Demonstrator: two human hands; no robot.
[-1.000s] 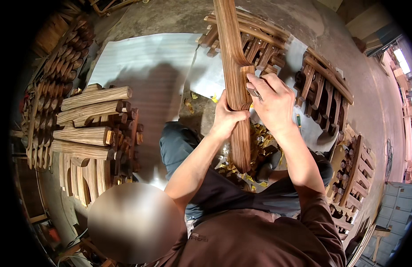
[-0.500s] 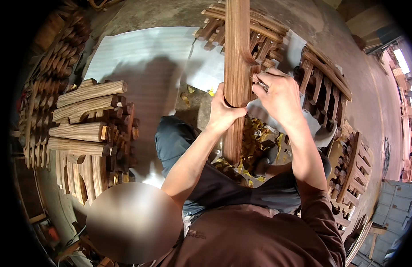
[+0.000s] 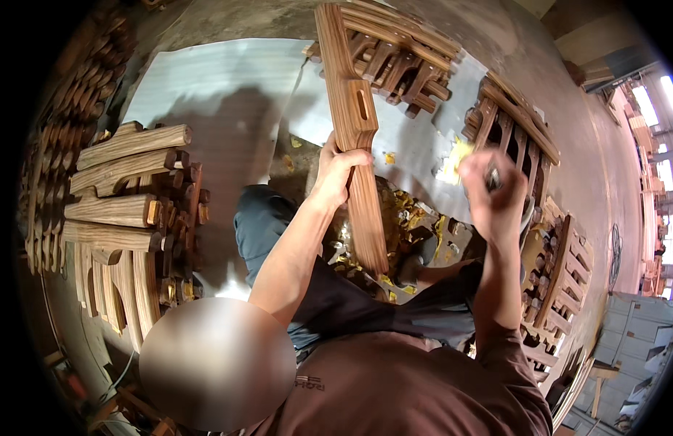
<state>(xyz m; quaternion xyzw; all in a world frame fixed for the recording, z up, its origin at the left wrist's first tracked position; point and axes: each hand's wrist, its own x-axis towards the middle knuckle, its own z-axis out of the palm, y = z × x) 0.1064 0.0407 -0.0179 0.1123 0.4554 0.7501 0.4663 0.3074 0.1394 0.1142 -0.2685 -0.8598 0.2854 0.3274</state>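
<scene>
A slotted wooden furniture part is lying tilted in the left hand, its long slot showing just above that grip. The left fingers and thumb are wrapping around the wood. The right hand, well to the right of it, is blurring but seems to be closing on a small metallic tool; a yellow scrap is showing just beside it, and whether they are touching I cannot tell. Working well here probably means bracing the part firmly below the slot and keeping the left thumb clear of the tool. Half a second ago the right fingers were working at the block's side; now they are holding well apart, and the slotted face is turning into view. More yellow scraps are littering the floor below the left grip.
</scene>
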